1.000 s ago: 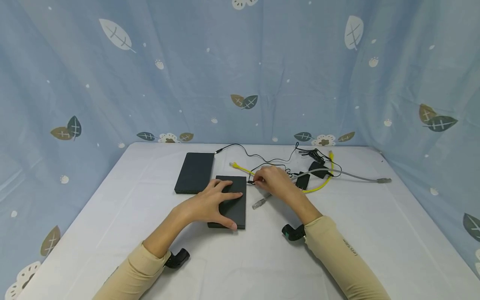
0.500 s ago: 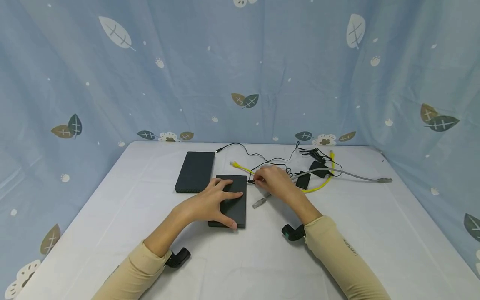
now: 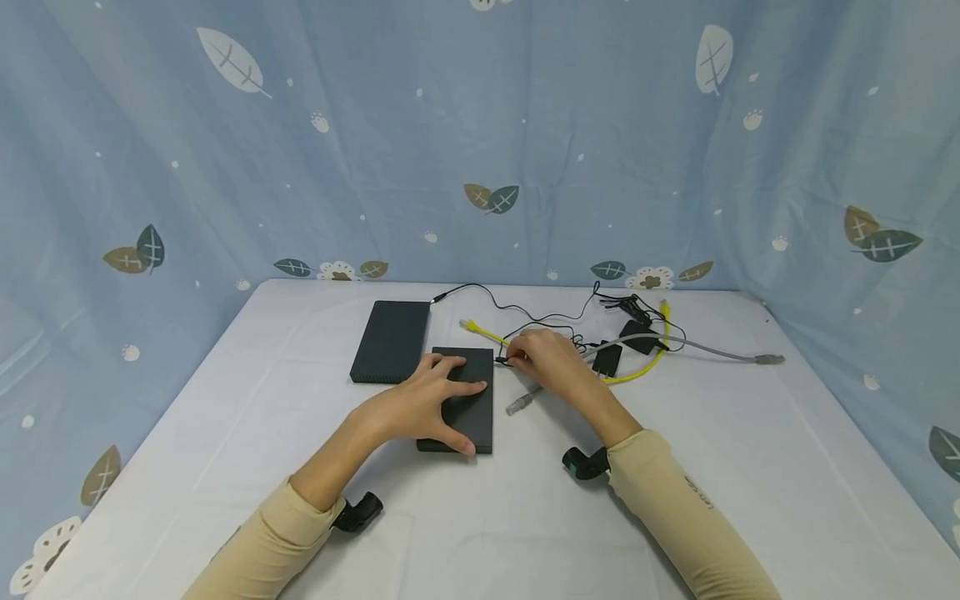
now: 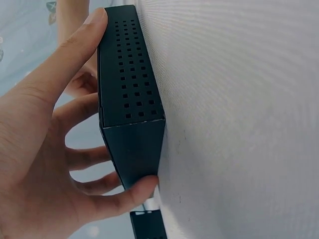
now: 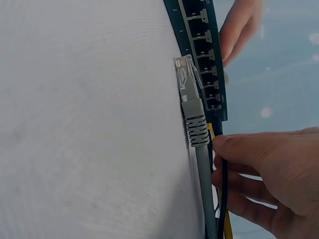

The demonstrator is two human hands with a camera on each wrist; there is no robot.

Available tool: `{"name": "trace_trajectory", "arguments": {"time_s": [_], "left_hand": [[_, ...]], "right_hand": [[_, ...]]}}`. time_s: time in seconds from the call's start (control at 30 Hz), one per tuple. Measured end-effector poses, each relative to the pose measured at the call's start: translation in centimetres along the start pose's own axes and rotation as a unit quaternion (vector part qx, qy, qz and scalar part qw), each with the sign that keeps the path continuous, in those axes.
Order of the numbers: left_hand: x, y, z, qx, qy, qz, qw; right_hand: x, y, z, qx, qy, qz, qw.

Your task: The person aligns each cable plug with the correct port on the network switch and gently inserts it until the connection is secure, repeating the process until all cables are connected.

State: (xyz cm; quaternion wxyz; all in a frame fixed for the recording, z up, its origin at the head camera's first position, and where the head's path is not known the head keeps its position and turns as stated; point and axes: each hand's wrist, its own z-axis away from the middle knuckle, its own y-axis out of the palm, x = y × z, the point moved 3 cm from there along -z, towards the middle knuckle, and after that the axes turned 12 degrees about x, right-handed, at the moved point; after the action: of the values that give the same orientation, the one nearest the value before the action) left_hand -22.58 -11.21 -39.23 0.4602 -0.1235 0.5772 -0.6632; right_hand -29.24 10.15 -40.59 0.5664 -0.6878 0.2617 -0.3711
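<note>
My left hand (image 3: 420, 400) rests spread on the black network switch (image 3: 468, 417) nearest me. Its thumb lies at the near edge, and in the left wrist view the little finger touches a side of the perforated case (image 4: 132, 69). At the right side of that switch, my right hand (image 3: 551, 362) pinches a thin black power cord (image 5: 224, 174) close to its plug (image 3: 501, 360). The plug end meets the switch's port side (image 5: 204, 55); how deep it sits is hidden. Beside the fingers lies the clear connector (image 5: 187, 79) of a grey network cable (image 3: 517, 406).
A second black box (image 3: 392, 342) lies behind to the left, another black cord's plug (image 3: 439, 297) at its corner. A yellow network cable (image 3: 637, 373), two black power adapters (image 3: 607, 359) and tangled cords (image 3: 633, 308) lie right on the white table (image 3: 480, 533). A blue curtain (image 3: 480, 142) hangs behind.
The view has tilted slightly. Both hands keep their places, the left on the switch and the right at the power cord's plug.
</note>
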Motion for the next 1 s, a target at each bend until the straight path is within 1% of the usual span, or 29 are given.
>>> {"name": "trace_trajectory", "arguments": {"time_s": [0.1, 0.23, 0.47, 0.8, 1.0], "left_hand": [[-0.02, -0.02, -0.03, 0.001, 0.001, 0.000, 1.0000], [-0.05, 0.01, -0.05, 0.004, 0.002, 0.002, 1.0000], [-0.19, -0.17, 0.05, 0.003, -0.003, 0.002, 1.0000], [-0.24, -0.19, -0.04, 0.004, -0.001, 0.000, 1.0000], [-0.24, -0.18, -0.12, 0.004, 0.001, 0.001, 1.0000]], "right_hand": [[-0.06, 0.11, -0.10, -0.003, 0.000, -0.003, 1.0000], [-0.05, 0.21, -0.21, 0.003, 0.001, -0.005, 1.0000], [-0.06, 0.15, -0.29, 0.003, 0.003, -0.004, 1.0000], [0.01, 0.33, -0.30, -0.003, -0.011, -0.008, 0.9999], [0.02, 0.33, -0.21, -0.002, -0.009, -0.008, 0.9999]]}}
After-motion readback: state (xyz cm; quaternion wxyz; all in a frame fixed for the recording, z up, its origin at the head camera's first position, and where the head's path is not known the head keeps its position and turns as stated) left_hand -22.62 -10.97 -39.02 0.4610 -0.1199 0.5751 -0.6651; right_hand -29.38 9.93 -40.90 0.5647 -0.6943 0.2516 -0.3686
